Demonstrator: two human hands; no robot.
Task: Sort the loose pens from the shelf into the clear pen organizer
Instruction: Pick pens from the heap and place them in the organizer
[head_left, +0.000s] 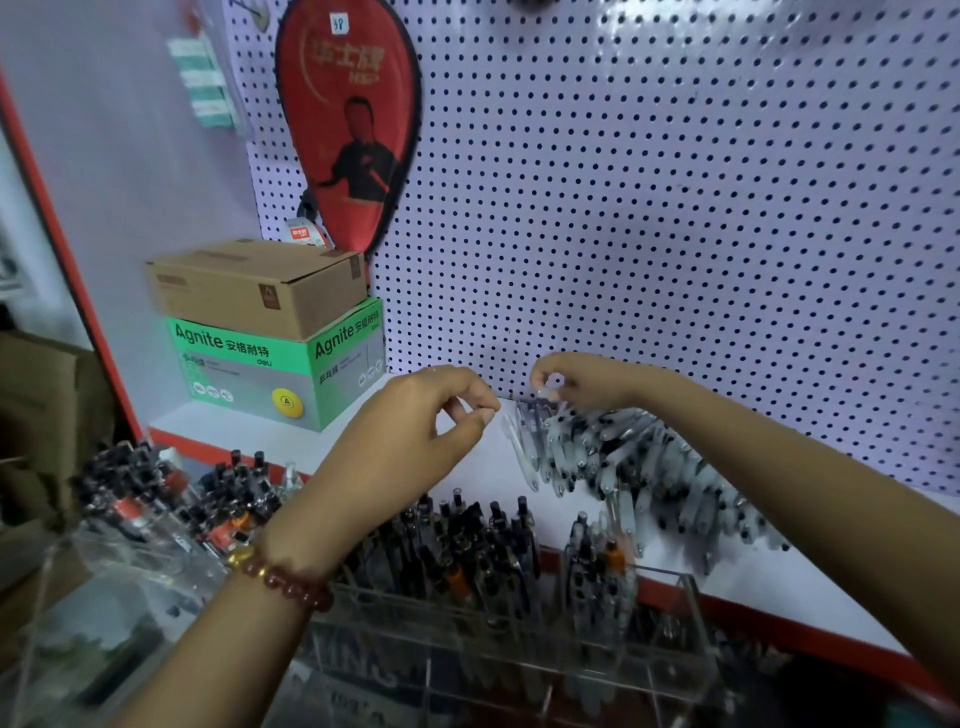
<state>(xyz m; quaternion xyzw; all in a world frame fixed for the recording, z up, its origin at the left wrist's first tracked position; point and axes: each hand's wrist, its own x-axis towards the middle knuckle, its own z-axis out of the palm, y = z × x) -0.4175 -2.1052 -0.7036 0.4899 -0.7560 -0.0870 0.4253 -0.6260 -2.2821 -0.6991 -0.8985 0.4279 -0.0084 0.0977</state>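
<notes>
Boxes: a plain brown carton (260, 288) is sitting on a green-and-grey printed box (280, 371) at the shelf's left back corner, both matte cardboard.
Organizer: the clear pen organizer (519, 639), hard glossy acrylic with thin divider walls, is standing just below the shelf's front edge, already holding many upright pens (467, 540), mostly dark, a few with orange parts.
Left hand: the left hand (421, 421), a beaded bracelet (283, 577) on its wrist, is hovering over the shelf (291, 441), thumb and forefinger pinched together at the top of a clear pen (519, 449); contact is blurred, so I cannot tell whether it is gripping.
Right hand: the right hand (576, 382) is curling closed near the pegboard (675, 208), fingertips nipping the cap end of a pen.
Loose pens: a large heap of loose pens (649, 467), slim translucent barrels with dark tips, is lying along the shelf's back edge toward the right.
Progress: I judge it partway, with much of the pile left.
</notes>
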